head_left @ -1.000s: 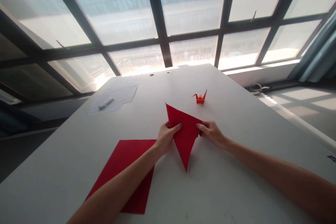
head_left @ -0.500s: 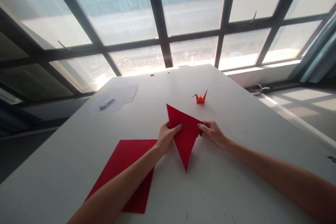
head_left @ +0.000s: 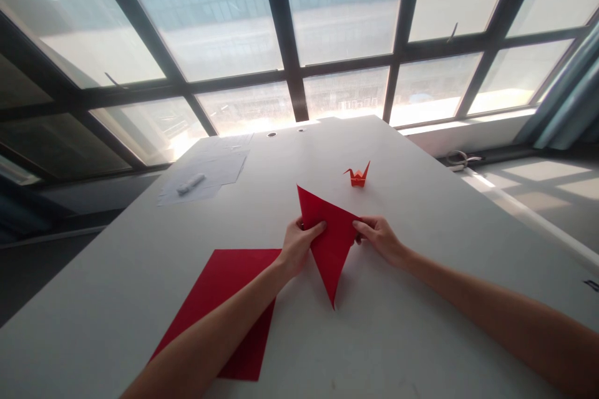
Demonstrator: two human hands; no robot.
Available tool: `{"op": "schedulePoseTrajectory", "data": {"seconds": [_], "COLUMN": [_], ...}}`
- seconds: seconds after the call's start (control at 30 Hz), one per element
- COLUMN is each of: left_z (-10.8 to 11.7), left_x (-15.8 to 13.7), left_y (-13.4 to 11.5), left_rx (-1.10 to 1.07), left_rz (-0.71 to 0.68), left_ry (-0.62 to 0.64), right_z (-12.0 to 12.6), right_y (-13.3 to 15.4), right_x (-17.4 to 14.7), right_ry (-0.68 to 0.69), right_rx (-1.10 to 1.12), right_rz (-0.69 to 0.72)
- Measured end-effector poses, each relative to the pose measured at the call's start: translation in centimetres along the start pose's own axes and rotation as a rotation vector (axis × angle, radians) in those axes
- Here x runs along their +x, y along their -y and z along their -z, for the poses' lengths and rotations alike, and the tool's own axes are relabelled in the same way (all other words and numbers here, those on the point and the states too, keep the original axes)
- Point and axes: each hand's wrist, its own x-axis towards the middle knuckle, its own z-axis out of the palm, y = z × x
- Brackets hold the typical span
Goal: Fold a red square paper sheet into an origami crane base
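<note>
A triangular piece of folded red paper (head_left: 330, 234) is held above the white table (head_left: 397, 324), one corner pointing down toward me. My left hand (head_left: 297, 243) grips its left edge, thumb on top and fingers hidden underneath. At the right corner, my right hand (head_left: 380, 238) pinches the paper between thumb and fingers. Flat on the table beneath my left forearm lies a larger red sheet of paper (head_left: 234, 280), partly covered by the arm. Beyond the hands stands a small orange-red origami crane (head_left: 358, 178).
White printed sheets (head_left: 219, 165) lie at the table's far left, with a white rolled or tube-shaped item (head_left: 191, 184) on top. Two round holes are set near the far edge. Large dark-framed windows rise behind the table. A coiled cable (head_left: 461, 158) rests beyond its right side.
</note>
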Motion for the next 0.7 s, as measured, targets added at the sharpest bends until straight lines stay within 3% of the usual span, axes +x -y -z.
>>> {"op": "schedulePoseTrajectory", "data": {"seconds": [0.43, 0.7], "left_z": [0.03, -0.2], "left_x": [0.08, -0.01], "left_y": [0.29, 0.35], "left_rx": [-0.007, 0.004], "left_rz": [-0.022, -0.039], "left_ry": [-0.01, -0.022], "right_z": [-0.05, -0.25], "right_y": [0.43, 0.49], "right_x": [-0.11, -0.01], "right_ry": [-0.003, -0.092], "right_rx": [-0.038, -0.153], "right_rz": [0.009, 0.019]}}
